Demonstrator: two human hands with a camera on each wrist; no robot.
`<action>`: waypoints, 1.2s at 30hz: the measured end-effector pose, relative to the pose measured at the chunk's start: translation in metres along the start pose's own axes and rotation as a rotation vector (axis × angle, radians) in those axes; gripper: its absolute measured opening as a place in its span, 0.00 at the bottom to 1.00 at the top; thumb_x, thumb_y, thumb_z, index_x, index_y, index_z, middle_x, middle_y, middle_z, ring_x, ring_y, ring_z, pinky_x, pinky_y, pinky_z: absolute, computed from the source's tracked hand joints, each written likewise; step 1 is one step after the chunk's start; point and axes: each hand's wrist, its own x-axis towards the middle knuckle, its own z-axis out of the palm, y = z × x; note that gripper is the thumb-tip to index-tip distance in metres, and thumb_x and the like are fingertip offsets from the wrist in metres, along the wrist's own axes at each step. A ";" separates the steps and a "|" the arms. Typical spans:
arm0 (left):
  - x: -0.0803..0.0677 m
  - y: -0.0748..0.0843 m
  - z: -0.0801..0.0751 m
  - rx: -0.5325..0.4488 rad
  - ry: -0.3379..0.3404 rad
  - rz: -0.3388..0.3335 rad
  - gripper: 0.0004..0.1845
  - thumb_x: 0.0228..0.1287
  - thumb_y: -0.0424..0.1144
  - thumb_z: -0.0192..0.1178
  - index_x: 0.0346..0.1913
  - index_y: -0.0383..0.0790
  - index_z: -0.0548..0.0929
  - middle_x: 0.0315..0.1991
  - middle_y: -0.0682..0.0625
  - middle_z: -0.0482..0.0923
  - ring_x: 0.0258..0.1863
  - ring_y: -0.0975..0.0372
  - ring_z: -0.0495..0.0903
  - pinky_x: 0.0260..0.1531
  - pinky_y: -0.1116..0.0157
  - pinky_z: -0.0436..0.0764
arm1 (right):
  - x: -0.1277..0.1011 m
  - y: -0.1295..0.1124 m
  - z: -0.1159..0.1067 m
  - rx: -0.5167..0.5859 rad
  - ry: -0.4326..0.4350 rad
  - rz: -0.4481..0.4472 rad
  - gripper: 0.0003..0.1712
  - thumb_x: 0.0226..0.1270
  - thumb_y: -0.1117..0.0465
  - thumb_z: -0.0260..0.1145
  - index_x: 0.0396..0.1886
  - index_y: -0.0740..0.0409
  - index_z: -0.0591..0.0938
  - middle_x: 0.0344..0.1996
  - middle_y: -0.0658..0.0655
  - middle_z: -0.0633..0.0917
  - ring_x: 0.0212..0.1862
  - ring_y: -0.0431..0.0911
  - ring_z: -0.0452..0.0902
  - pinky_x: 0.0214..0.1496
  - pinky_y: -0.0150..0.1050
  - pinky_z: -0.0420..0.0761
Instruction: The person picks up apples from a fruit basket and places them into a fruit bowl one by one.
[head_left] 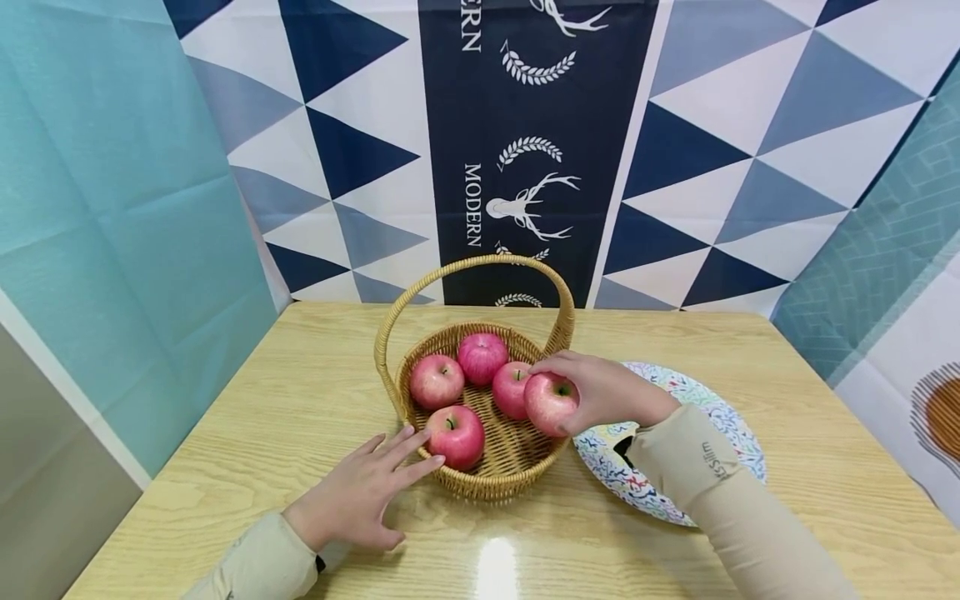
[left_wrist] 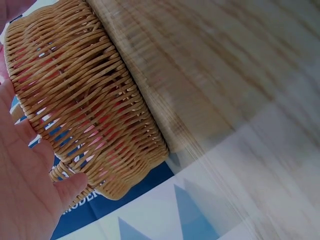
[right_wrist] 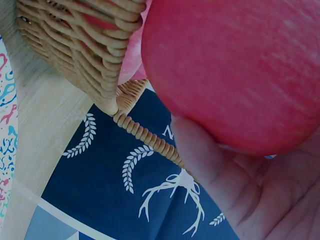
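A round wicker basket (head_left: 491, 486) with a tall arched handle stands on the table, several red apples inside it. My right hand (head_left: 611, 387) grips an apple (head_left: 550, 405) between thumb and fingers at the basket's right rim. In the right wrist view this apple (right_wrist: 235, 70) fills the upper right, beside the wicker wall. My left hand (head_left: 360, 493) has its fingers spread at the front left rim, fingertips right by the nearest apple (head_left: 457, 438). The left wrist view has that hand (left_wrist: 25, 170) alongside the woven side of the basket (left_wrist: 85, 100).
A large oval plate (head_left: 738, 442) with a colourful squiggle pattern lies right of the basket, partly under my right forearm. The wooden table (head_left: 300, 367) ends at a patterned cloth backdrop (head_left: 525, 167). Another apple (head_left: 482, 358) sits at the back of the basket.
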 end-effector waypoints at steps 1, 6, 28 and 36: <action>0.000 0.000 0.000 -0.003 -0.005 -0.002 0.49 0.38 0.59 0.71 0.68 0.46 0.68 0.69 0.40 0.62 0.68 0.45 0.62 0.56 0.44 0.70 | 0.000 0.001 0.000 0.006 0.000 0.005 0.37 0.41 0.55 0.72 0.56 0.58 0.78 0.50 0.55 0.79 0.49 0.48 0.75 0.48 0.46 0.78; 0.001 0.000 -0.002 -0.012 -0.028 -0.004 0.48 0.41 0.57 0.70 0.69 0.46 0.67 0.70 0.40 0.60 0.68 0.46 0.61 0.56 0.43 0.70 | -0.006 0.005 -0.003 0.013 0.033 0.013 0.37 0.39 0.55 0.72 0.56 0.59 0.78 0.49 0.56 0.79 0.47 0.48 0.75 0.46 0.46 0.78; 0.001 0.000 -0.001 -0.013 -0.011 0.007 0.46 0.42 0.55 0.71 0.68 0.46 0.68 0.70 0.40 0.61 0.67 0.46 0.63 0.54 0.43 0.71 | -0.029 0.023 -0.017 -0.005 0.023 0.071 0.35 0.42 0.55 0.74 0.55 0.61 0.79 0.46 0.54 0.80 0.44 0.46 0.74 0.42 0.40 0.79; 0.000 0.000 0.001 -0.018 -0.007 -0.011 0.46 0.43 0.55 0.70 0.68 0.46 0.68 0.70 0.40 0.61 0.68 0.46 0.62 0.55 0.44 0.70 | -0.033 0.027 -0.017 0.007 0.025 0.104 0.35 0.41 0.55 0.73 0.54 0.62 0.78 0.45 0.56 0.79 0.43 0.47 0.75 0.39 0.39 0.79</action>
